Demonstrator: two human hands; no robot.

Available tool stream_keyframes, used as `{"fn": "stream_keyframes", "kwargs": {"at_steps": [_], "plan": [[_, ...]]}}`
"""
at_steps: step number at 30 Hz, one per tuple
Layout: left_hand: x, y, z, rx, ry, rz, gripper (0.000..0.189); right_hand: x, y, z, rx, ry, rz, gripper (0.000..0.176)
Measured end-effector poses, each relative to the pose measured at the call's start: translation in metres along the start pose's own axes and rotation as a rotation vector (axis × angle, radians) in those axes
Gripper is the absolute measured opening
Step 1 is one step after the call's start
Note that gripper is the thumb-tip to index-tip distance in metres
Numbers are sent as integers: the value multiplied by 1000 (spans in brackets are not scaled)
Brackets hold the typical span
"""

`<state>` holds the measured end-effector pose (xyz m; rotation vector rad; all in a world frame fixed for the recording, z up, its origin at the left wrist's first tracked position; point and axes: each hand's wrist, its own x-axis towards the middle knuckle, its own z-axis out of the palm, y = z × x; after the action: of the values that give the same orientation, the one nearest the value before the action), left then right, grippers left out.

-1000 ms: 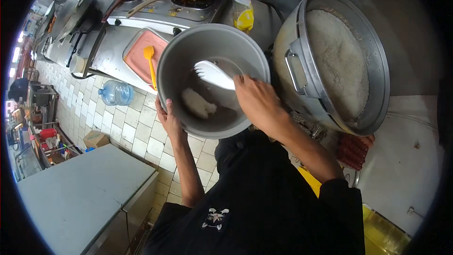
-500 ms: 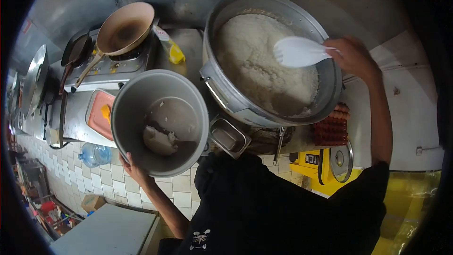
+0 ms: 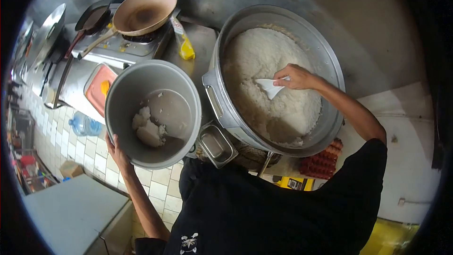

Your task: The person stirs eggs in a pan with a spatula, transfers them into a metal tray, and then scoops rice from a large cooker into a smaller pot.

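The right hand (image 3: 295,76) was inside the big pot (image 3: 224,113), fingers closed round the short handle of a white paddle (image 3: 270,86) whose blade was pressed edge-down into the cooked rice (image 3: 264,52) filling most of the pot. The rice looked soft, moist and clingy, likely to come away in clumps rather than loose grains and to stick to the blade. The paddle seemed light and stiff, best gripped where it was, at the handle end clear of the rice. The left hand (image 3: 118,155) gripped the near rim of a grey bowl (image 3: 130,89), thumb hidden, fingers curled over the edge, holding it out over the tiled floor just left of the pot. A small lump of rice (image 3: 148,131) lay at the bottom. Thin and smooth-walled, the bowl probably weighed little then but could tip from a one-sided rim grip as it filled. A pan (image 3: 144,12) sat on the stove (image 3: 122,47) behind.
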<state>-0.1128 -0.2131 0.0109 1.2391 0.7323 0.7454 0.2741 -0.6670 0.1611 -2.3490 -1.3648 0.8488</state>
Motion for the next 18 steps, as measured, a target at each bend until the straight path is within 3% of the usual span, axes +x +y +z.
{"fn": "stream_keyframes", "kwargs": {"at_steps": [5,11,14,18], "plan": [[-3,-2,6,169,78,-31,52,9,-14,19,133,9,-62,24],[-3,0,4,223,32,-25,58,-20,-25,16,205,79,-66,24],[0,-2,1,178,39,-69,59,-30,-21,10,169,-8,46,20],[-2,0,-4,150,-30,-62,63,-48,-8,6,300,107,22,17]]}}
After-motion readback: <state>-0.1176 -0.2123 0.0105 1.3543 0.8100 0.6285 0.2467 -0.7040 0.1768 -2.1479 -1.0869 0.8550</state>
